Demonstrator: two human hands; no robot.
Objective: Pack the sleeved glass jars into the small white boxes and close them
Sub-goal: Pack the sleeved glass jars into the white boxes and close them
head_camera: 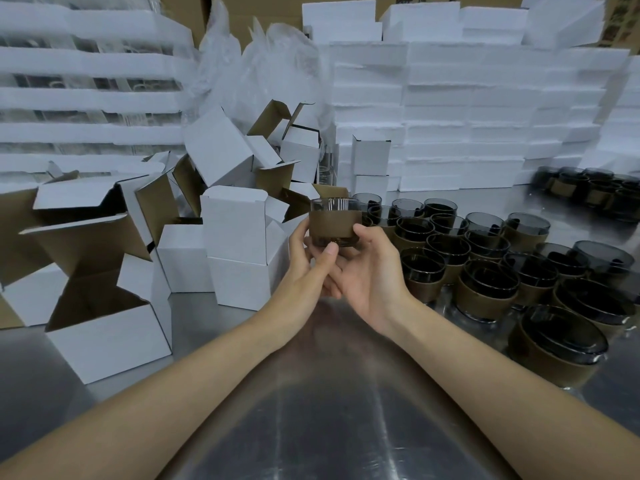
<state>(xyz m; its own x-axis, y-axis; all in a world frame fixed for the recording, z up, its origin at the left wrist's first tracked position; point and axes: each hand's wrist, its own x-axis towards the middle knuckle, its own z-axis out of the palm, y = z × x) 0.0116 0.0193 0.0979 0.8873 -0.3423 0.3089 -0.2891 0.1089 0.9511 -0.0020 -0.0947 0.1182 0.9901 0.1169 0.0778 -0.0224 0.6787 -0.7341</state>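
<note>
Head view: one sleeved jar (333,221) is held above the steel table (329,393), pinched by the left hand (308,268) and cupped by the right hand (370,271), between open white boxes (110,334) and waiting jars (485,258). The glass could be dropped if the sleeve slips.

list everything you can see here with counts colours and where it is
held jar: one, smoky glass in a brown sleeve, raised mid-frame above the table
sleeved jars: more than twenty, dark glass with brown sleeves, standing on the right side of the table
white boxes: many, white outside and brown inside, piled left and centre, several open
foam blocks: many, white, stacked along the back
clear plastic wrap: a heap, transparent, back centre
table: one, shiny metal, under everything
left hand: one, grips the held jar's left side and base
right hand: one, grips its right side
</note>
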